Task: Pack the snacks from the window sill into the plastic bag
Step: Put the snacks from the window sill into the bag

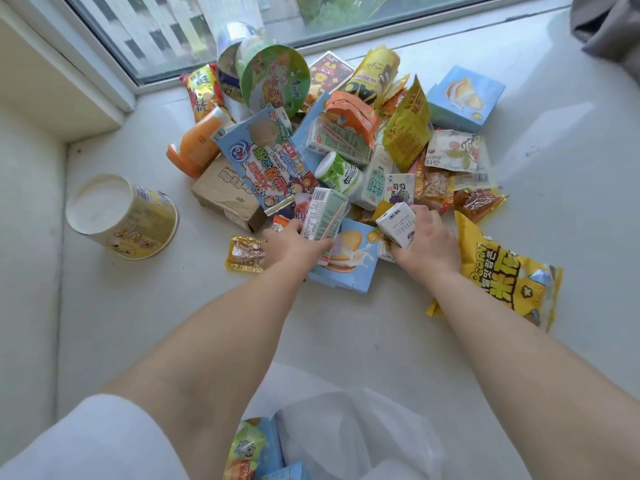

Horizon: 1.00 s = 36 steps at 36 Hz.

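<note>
A heap of snacks lies on the white window sill (138, 323). My left hand (292, 245) grips a pale green drink carton (323, 214) at the heap's near edge. My right hand (426, 242) holds a small white drink carton (396, 223). Between the hands lies a blue biscuit box (349, 268). A yellow popcorn bag (502, 275) lies to the right of my right hand. The clear plastic bag (360, 431) sits at the bottom centre, below my arms, with a few packets (252, 448) showing inside it.
A yellow-labelled noodle cup (121, 216) lies on its side, apart at the left. A green noodle cup (273, 77) and an orange bottle (197, 147) lie at the back of the heap, by the window glass (207, 26). Grey cloth (609, 29) sits top right.
</note>
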Motion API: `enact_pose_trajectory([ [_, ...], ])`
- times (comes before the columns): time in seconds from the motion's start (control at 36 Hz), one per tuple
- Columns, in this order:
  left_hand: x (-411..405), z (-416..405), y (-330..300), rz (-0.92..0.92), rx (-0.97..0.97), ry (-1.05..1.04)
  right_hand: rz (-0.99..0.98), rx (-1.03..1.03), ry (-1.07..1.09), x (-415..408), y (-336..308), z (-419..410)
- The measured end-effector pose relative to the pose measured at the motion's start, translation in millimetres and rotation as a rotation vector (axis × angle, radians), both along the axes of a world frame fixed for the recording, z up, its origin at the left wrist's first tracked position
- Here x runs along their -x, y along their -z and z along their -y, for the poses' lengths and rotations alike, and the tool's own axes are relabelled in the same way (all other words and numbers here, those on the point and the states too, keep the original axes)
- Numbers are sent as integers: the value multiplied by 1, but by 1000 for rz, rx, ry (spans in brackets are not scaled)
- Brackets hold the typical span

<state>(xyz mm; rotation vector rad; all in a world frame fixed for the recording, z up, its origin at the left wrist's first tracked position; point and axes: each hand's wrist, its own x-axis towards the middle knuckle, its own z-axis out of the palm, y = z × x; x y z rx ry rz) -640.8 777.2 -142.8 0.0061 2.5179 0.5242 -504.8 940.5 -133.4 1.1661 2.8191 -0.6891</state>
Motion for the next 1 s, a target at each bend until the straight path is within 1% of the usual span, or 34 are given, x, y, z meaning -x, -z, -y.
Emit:
enact_pose_trajectory([
  [0.14, -3, 16, -6, 12, -56, 6, -34, 12, 62, 2, -6, 4],
  [0.22, -8, 30, -13, 23, -124, -1, -100, 50, 95, 1, -11, 9],
  [0.42, -24, 68, -37, -17, -250, 34, -318, 247, 258, -8, -40, 35],
  [0.5, -33, 90, -53, -39, -351, 26, -377, 323, 284, -16, -54, 52],
  [0.58, -43, 114, -69, -74, -406, 33, -428, 381, 289, -27, -66, 76],
  [0.75, -69, 171, -88, -141, -363, 103, -499, 600, 293, -53, -81, 128],
  [0.86, -95, 213, -91, -185, -284, 139, -451, 733, 271, -78, -79, 164],
  [1.0, -127, 263, -86, -214, -231, 185, -378, 802, 291, -107, -75, 204],
])
